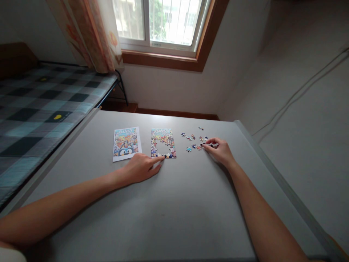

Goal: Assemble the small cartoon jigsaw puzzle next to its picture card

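A partly filled jigsaw puzzle (163,142) lies on the grey table (174,203), with a bare gap in its middle. My left hand (141,168) rests on the table with its index finger stretched out onto the puzzle's near edge and the other fingers curled. My right hand (220,150) is closed in a pinch on a small dark puzzle piece (206,145), right beside several loose pieces (192,137) scattered to the right of the puzzle.
A printed reference picture (125,143) lies left of the puzzle. A bed with a checked cover (40,105) stands along the table's left side. A window (160,25) and curtain (92,32) are beyond the far edge. White cables (300,92) run along the floor at right.
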Motion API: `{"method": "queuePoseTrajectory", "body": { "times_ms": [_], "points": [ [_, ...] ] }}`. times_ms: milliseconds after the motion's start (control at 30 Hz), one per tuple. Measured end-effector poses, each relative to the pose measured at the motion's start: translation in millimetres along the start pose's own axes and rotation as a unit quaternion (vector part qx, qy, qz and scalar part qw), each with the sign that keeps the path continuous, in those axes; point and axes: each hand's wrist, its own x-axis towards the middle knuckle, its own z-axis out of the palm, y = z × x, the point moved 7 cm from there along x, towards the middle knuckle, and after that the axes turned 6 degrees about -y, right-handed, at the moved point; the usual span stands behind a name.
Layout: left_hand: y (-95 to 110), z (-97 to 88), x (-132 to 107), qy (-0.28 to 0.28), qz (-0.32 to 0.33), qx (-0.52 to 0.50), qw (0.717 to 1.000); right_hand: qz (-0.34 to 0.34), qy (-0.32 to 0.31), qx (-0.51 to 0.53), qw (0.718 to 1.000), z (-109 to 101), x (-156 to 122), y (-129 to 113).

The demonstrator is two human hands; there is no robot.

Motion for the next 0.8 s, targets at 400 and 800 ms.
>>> {"method": "queuePoseTrajectory", "body": {
  "times_ms": [400,800],
  "points": [
    [2,-2.3,3,-0.002,-0.006,0.006,1.000,0.000,0.029,0.069,0.997,-11,1,-11],
    [4,-1.8,3,-0.008,-0.003,0.012,1.000,-0.117,-0.073,0.103,0.985,37,33,-114]
  ]
}}
